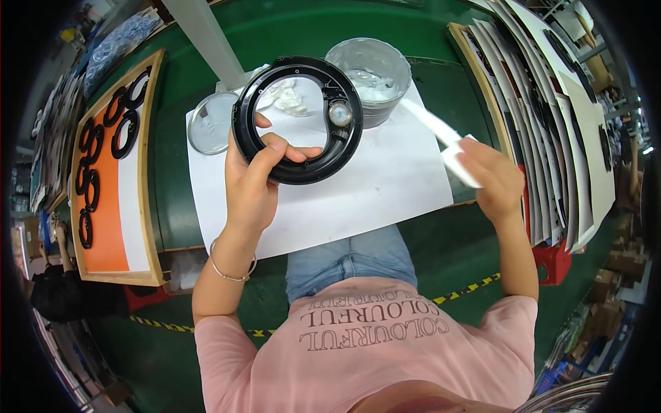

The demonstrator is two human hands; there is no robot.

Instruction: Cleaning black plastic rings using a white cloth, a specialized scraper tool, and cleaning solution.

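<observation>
My left hand (pixel 253 186) is closed on a black ring-shaped plastic housing (pixel 350 141), raised over a white sheet (pixel 330 213). Its fingers reach into the ring's opening, and a small round clear-and-metallic part sits on the ring's inner right side. In my right hand (pixel 492 179) is a long flat white tool, like a spatula (pixel 428 120), smeared by motion. The tool's far end comes up to a tub (pixel 379 113) of whitish-grey paste; I cannot tell whether it touches. Behind the ring lies crumpled white tissue (pixel 290 102).
A round clear lid or dish (pixel 212 124) lies left of the ring. Further left, a wood-framed tray (pixel 110 274) bears several black rings. At right stand many upright boards (pixel 551 138). A grey post (pixel 203 41) rises behind the green table (pixel 172 199).
</observation>
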